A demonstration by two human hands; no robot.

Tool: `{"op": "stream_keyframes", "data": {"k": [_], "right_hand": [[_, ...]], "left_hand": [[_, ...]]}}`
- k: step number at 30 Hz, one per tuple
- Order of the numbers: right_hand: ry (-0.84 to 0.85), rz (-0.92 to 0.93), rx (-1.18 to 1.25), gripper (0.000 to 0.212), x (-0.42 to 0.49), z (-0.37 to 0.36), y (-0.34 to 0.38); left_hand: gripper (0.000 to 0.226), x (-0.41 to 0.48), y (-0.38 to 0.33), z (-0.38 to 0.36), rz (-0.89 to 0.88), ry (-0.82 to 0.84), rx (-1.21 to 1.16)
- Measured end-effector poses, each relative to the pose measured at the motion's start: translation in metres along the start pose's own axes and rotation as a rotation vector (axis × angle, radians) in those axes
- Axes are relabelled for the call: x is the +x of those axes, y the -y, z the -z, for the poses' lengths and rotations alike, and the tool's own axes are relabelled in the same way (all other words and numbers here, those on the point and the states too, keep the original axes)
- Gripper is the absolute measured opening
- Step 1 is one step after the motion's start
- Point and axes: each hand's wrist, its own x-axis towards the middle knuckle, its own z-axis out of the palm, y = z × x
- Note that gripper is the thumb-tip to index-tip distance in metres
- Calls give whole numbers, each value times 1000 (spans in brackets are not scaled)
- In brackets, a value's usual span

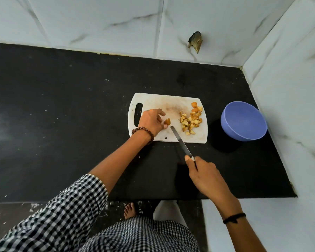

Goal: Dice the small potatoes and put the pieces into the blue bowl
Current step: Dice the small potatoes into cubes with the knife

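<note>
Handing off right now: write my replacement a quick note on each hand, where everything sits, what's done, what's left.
Left hand: fingers steady a potato piece on the cutting board.
Right hand: grips the knife, tip beside that piece.
Done: a pile of diced pieces sits on the board's right side.
Left: dice the held piece, then move everything into the blue bowl, right of the board, which looks empty.
</note>
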Motion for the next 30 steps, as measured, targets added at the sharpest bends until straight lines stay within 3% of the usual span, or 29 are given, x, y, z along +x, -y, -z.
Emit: {"op": "stream_keyframes", "data": {"k": [3, 9, 14, 17, 30], "right_hand": [[-50, -5, 87, 44, 1, -1, -2], [-92, 25, 207, 41, 7, 1, 2], [-97, -8, 362, 42, 16, 2, 10], [-107, 4, 446, 45, 22, -3, 16], [-31, -74, 557, 57, 41, -23, 39]], "left_hand": [[43, 4, -7, 0, -67, 18, 78], [20, 12, -14, -2, -25, -2, 73], [12, 5, -10, -4, 143, -35, -279], [10, 2, -7, -5, 137, -51, -359], [13, 1, -10, -10, 72, -86, -168]]}}
